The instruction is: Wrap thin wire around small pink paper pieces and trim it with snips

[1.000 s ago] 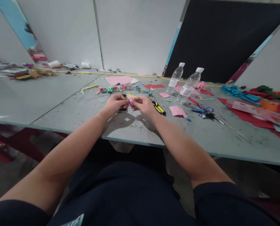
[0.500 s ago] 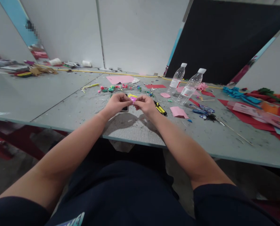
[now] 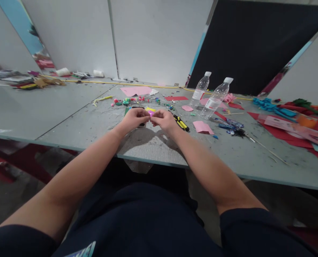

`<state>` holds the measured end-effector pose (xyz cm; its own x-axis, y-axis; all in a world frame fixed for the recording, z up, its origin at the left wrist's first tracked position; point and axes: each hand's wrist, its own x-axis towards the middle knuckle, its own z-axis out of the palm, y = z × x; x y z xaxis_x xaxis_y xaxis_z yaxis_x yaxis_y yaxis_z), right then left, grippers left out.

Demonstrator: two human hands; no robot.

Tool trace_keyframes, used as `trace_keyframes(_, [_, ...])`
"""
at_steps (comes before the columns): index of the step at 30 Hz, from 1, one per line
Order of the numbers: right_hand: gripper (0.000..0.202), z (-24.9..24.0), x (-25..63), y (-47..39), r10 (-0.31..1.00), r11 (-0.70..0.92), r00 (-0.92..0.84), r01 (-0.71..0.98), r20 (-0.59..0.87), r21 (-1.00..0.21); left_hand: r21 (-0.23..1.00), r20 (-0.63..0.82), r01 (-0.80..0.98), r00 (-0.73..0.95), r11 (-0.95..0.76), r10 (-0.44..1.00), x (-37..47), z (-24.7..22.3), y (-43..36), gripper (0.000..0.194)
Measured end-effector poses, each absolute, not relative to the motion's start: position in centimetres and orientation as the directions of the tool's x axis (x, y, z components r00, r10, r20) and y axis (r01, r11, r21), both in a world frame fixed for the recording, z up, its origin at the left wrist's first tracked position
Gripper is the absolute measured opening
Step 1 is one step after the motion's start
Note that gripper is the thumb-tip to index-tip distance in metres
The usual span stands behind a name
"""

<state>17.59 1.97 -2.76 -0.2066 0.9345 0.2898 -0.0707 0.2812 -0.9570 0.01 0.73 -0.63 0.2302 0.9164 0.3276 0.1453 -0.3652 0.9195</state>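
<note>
The small held piece was pinkish purple, the tool at its four o'clock yellow and black, the sheet at its eleven o'clock pink. Dark specks dotted the grey desk.

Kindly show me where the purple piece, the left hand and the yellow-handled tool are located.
Purple piece (image 3: 150, 112): head view, its small visible part.
Left hand (image 3: 133, 119): head view, back of the hand.
Yellow-handled tool (image 3: 183, 124): head view, on a handle.

two bare hands, one purple bit, two clear bottles, two white caps, one yellow-black tool, one pink oval, one pink square, two white rolls over there, one table
</note>
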Motion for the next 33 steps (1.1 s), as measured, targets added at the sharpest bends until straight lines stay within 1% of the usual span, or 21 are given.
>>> trace_keyframes(3, [0.006,-2.2,17.9,1.7,0.941,0.228,-0.23,-0.118,0.25,-0.966,0.94,0.297,0.106,0.209,-0.323,0.932,0.0,-0.7,1.0,0.013])
trace_keyframes(4, [0.005,-2.0,18.0,1.7,0.942,0.201,-0.244,-0.141,0.231,-0.969,0.945,0.292,0.093,0.201,-0.315,0.935,-0.1,-0.7,1.0,0.013])
trace_keyframes(7, [0.012,-1.8,18.2,1.8,0.945,0.135,-0.273,-0.182,0.182,-0.974,0.947,0.295,0.074,0.197,-0.314,0.935,-0.1,-0.7,1.1,0.013])
trace_keyframes(11, [0.002,-2.3,18.5,2.3,0.942,0.085,-0.303,-0.201,0.145,-0.976,0.954,0.287,0.029,0.202,-0.298,0.936,0.0,-0.8,1.2,0.013])
trace_keyframes(16, [0.029,-2.7,19.1,2.6,0.889,0.075,-0.43,-0.206,0.159,-0.976,0.957,0.28,0.005,0.237,-0.29,0.93,-0.1,-0.8,1.3,0.016])
trace_keyframes(20, [0.044,-2.7,19.3,2.6,0.875,0.1,-0.452,-0.177,0.171,-0.979,0.946,0.293,0.056,0.273,-0.32,0.916,-0.4,-0.9,1.5,0.017])
trace_keyframes(22, [0.045,-2.7,19.3,2.6,0.886,0.149,-0.419,-0.143,0.196,-0.978,0.94,0.302,0.076,0.263,-0.331,0.917,-0.5,-1.0,1.6,0.016])
trace_keyframes(24, [0.042,-2.7,19.2,2.6,0.897,0.234,-0.367,-0.077,0.246,-0.969,0.942,0.297,0.08,0.251,-0.325,0.921,-0.5,-1.1,1.6,0.016])
trace_keyframes(26, [0.036,-2.7,19.1,2.4,0.891,0.351,-0.312,0.01,0.33,-0.936,0.96,0.261,0.034,0.246,-0.277,0.934,-0.4,-1.1,1.5,0.017])
trace_keyframes(27, [0.032,-2.7,19.0,2.3,0.877,0.416,-0.29,0.057,0.383,-0.908,0.972,0.23,-0.016,0.238,-0.233,0.944,-0.3,-1.0,1.4,0.018])
trace_keyframes(29, [0.024,-2.7,19.0,2.0,0.827,0.546,-0.262,0.165,0.497,-0.822,0.984,0.139,-0.143,0.213,-0.11,0.967,0.0,-0.7,1.2,0.02])
trace_keyframes(30, [0.02,-2.7,19.0,1.9,0.795,0.602,-0.26,0.228,0.548,-0.765,0.979,0.085,-0.2,0.207,-0.043,0.975,0.1,-0.5,1.1,0.017])
trace_keyframes(32, [0.016,-2.6,19.0,1.7,0.725,0.687,-0.283,0.363,0.629,-0.629,0.963,-0.015,-0.259,0.225,0.075,0.974,0.2,-0.1,0.9,0.004])
trace_keyframes(33, [0.015,-2.5,19.0,1.6,0.692,0.714,-0.306,0.424,0.654,-0.557,0.958,-0.047,-0.265,0.246,0.114,0.968,0.3,0.1,0.8,0.012])
